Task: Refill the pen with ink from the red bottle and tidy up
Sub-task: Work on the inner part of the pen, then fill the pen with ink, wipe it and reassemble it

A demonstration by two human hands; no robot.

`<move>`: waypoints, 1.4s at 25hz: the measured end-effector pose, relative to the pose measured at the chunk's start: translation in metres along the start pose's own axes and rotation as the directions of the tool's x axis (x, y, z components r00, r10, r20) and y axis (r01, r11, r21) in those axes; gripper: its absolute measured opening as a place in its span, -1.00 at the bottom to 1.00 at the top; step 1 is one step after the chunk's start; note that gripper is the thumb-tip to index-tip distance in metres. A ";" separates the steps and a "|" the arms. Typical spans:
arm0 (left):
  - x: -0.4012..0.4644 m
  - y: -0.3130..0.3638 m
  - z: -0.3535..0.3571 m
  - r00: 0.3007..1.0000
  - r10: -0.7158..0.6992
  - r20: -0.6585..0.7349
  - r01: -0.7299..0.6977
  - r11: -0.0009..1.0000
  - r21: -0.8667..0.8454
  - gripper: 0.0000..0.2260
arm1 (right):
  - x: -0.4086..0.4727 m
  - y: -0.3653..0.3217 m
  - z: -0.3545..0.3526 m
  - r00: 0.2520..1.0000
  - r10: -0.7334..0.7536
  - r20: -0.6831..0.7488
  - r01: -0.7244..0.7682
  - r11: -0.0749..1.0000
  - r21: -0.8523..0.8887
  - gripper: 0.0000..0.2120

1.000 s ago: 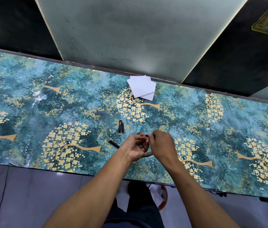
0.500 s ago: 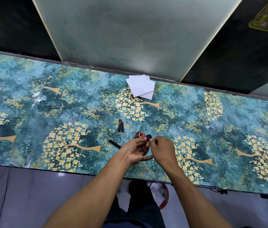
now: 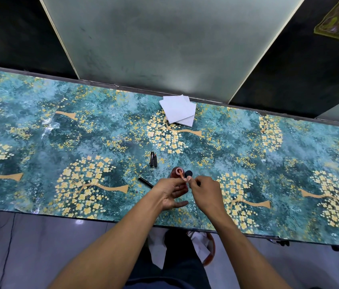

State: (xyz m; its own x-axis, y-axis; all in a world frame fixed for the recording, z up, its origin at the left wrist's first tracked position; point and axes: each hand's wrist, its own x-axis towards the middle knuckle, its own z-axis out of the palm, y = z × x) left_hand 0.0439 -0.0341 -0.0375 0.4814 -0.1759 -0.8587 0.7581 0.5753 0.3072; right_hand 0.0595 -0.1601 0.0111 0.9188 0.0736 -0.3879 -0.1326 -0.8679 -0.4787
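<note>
The red ink bottle (image 3: 177, 173) stands uncapped near the table's front middle, its round mouth facing up. My left hand (image 3: 170, 191) curls around the bottle's near side and hides its base. A round black cap (image 3: 188, 173) sits just right of the mouth, pinched at its near edge by the fingertips of my right hand (image 3: 205, 192). The fingertips of both hands touch. Two short dark pen parts (image 3: 153, 159) lie side by side behind the bottle. A longer black pen piece (image 3: 146, 182) lies to its left.
A small stack of white tissues (image 3: 178, 110) lies at the back edge of the teal flowered table (image 3: 81, 142). A grey panel (image 3: 164, 49) rises behind the table. A bin with white paper (image 3: 204, 249) stands on the floor under the front edge.
My hands were closed together over the bottle a second ago. The black cap has come off and now sits to the right of the open mouth. Both hands have drawn slightly toward me.
</note>
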 end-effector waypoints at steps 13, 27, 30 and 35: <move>-0.002 -0.002 -0.014 0.971 0.207 -0.116 -0.180 0.960 0.213 -0.87 | 0.013 0.005 -0.001 0.999 -0.015 -0.038 0.017 0.998 0.064 -0.54; -0.005 0.004 -0.020 0.919 0.356 -0.169 -0.277 0.889 0.365 -0.93 | 0.033 0.003 0.002 0.999 -0.013 -0.050 0.019 0.993 0.119 -0.65; -0.008 0.007 -0.019 0.903 0.388 -0.184 -0.297 0.873 0.385 -0.93 | 0.037 0.000 0.001 0.999 -0.014 -0.043 0.019 0.991 0.133 -0.65; -0.021 0.019 -0.017 0.883 0.444 -0.151 -0.366 0.853 0.372 -0.90 | 0.061 -0.006 -0.006 0.999 0.016 -0.032 -0.010 0.982 0.186 -0.64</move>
State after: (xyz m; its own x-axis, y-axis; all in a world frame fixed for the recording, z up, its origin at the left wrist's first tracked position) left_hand 0.0410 -0.0061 -0.0207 0.6954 0.2207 -0.6839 0.6345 0.2584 0.7285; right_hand 0.1181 -0.1534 -0.0051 0.9279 0.0443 -0.3702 -0.2083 -0.7620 -0.6132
